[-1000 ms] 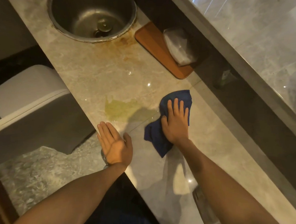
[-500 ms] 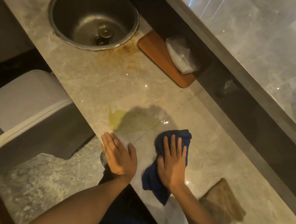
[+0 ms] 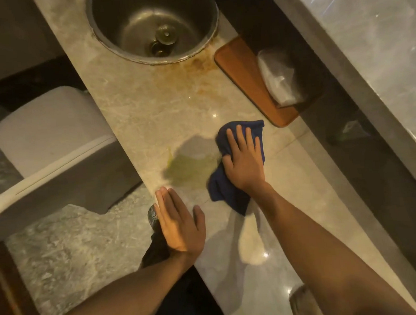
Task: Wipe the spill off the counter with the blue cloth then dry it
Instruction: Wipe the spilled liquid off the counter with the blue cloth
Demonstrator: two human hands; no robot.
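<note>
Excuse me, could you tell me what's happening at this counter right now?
A person is wiping a yellowish spill off the marble counter. The right hand presses the blue cloth flat at the spill's right edge; the left hand rests on the counter's front edge. Most of the spill remains.

The light is dim and warm, giving the marble table (image 3: 136,105) a yellowish cast, with small bright glints on its polished top and a pale glare patch near the right forearm. A soft grey shadow lies just left of the right hand (image 3: 244,164), over the greenish spill (image 3: 188,169). The picture is slightly soft and grainy, the recess by the wooden tray (image 3: 243,76) sinks into black, and straight edges lean from wide-angle distortion.
</note>
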